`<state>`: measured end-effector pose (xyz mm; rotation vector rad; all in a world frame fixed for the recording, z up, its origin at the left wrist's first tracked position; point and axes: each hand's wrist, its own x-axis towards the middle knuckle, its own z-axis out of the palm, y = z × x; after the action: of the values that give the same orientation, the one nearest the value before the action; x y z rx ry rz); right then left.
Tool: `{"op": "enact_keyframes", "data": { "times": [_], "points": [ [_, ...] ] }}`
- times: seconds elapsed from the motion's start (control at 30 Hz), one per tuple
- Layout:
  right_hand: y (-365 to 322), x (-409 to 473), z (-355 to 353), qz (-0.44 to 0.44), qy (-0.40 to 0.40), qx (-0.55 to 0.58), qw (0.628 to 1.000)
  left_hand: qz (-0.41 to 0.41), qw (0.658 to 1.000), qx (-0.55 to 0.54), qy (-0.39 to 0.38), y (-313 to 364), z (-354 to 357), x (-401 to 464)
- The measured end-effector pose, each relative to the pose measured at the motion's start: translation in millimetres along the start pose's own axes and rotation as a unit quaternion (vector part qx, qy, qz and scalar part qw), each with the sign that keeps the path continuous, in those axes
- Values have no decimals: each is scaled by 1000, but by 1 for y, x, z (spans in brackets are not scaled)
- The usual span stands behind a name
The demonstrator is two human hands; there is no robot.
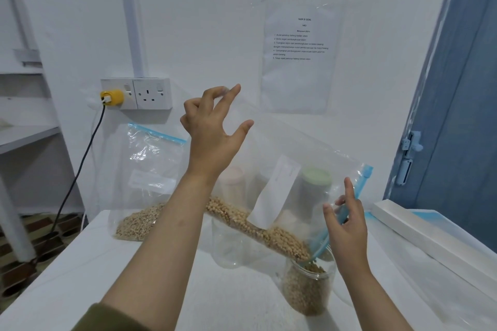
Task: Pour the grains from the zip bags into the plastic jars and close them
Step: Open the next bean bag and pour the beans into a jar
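Note:
I hold a clear zip bag (293, 148) tilted over the table, its blue zip end lowest. My left hand (212, 131) pinches the bag's raised bottom corner between thumb and fingers. My right hand (347, 220) grips the blue zip strip (360, 188) beside the mouth. Yellow-tan grains (258, 223) lie along the lower fold and run into an open clear plastic jar (309, 287), which is partly filled. An empty clear jar (231, 247) stands behind the bag.
A second zip bag (148, 183) of tan grains leans against the wall at the left. Two lidded jars, one with a green lid (316, 177), stand behind the held bag. A white box (419, 234) lies along the table's right side. A wall socket (137, 93) holds a yellow plug.

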<state>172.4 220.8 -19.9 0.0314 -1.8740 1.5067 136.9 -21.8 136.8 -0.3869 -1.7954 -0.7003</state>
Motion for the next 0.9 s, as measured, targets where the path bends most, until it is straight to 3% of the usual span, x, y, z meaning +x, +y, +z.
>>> {"op": "enact_keyframes", "data": {
  "times": [0.9],
  "points": [
    [2, 2, 0, 4, -1, -1, 1000, 3, 1000, -5, 6, 5, 0, 1]
  ]
}}
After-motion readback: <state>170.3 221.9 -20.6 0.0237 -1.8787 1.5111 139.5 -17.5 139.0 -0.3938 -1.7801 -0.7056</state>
